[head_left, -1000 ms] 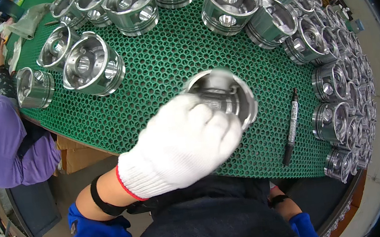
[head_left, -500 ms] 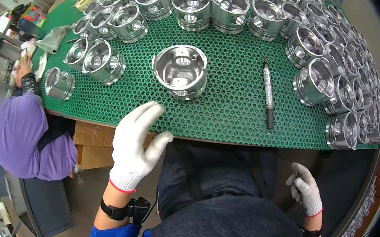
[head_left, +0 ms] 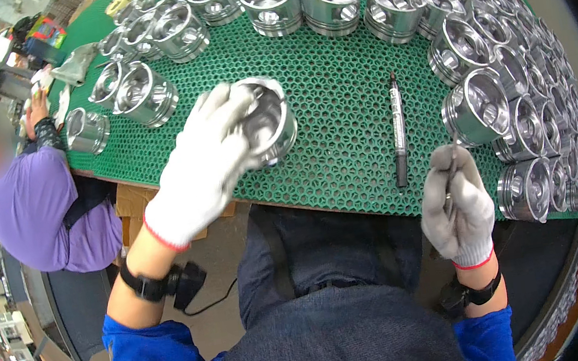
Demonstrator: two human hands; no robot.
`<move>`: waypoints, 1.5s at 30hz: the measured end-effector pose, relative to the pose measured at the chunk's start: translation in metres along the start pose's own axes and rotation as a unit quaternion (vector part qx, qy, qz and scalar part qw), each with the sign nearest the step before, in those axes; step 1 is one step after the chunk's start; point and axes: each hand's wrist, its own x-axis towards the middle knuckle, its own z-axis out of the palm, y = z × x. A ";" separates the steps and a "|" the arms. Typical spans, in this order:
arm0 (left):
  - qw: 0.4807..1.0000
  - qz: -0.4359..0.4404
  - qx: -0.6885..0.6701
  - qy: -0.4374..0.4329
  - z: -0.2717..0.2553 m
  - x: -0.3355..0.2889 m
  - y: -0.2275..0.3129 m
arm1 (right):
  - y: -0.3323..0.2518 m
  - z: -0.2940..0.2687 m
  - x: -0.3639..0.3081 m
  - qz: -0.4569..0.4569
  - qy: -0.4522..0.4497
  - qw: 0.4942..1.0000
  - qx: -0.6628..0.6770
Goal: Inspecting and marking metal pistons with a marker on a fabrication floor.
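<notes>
My left hand [head_left: 210, 162], in a white knit glove, reaches over the left side of a shiny metal piston [head_left: 273, 125]. Its fingers lie over the rim and its thumb bends along the near side, gripping it. The piston stands on the green mat, open end up. My right hand [head_left: 457, 206], also gloved, is palm up over the table's front edge. Its fingers close round a slim metal tool [head_left: 449, 202], mostly hidden by the glove; the exact kind does not show. A marker pen [head_left: 398, 129] lies on the mat between the two hands.
Packed rows of pistons [head_left: 515, 121] fill the table's right side; more pistons [head_left: 269, 4] stand along the back. Several pistons [head_left: 145, 96] are at the left. Beyond the left edge sits a co-worker in a purple top [head_left: 40, 206]. The green perforated mat [head_left: 346, 173] covers the table.
My left hand has moved up and taken hold of the piston, which now sits slightly left in view. My right hand has risen from beside my lap to the table edge with the slim tool.
</notes>
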 end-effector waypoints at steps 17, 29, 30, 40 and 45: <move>0.970 -0.034 -0.188 0.148 0.020 0.021 0.017 | 0.019 0.036 0.071 -0.330 -0.135 0.403 -0.843; 0.993 0.016 -0.118 -0.004 0.020 -0.018 0.057 | 0.007 0.048 0.040 0.362 -0.045 0.837 -0.409; 0.995 0.016 -0.093 0.039 0.017 -0.019 0.052 | 0.006 0.047 0.037 0.340 -0.006 0.848 -0.407; 0.969 -0.047 -0.166 0.176 0.005 0.000 0.051 | -0.006 0.023 0.004 0.190 0.007 0.928 -0.321; 0.983 0.042 -0.160 0.076 0.013 -0.003 0.015 | -0.015 0.040 0.020 0.013 0.003 0.918 -0.397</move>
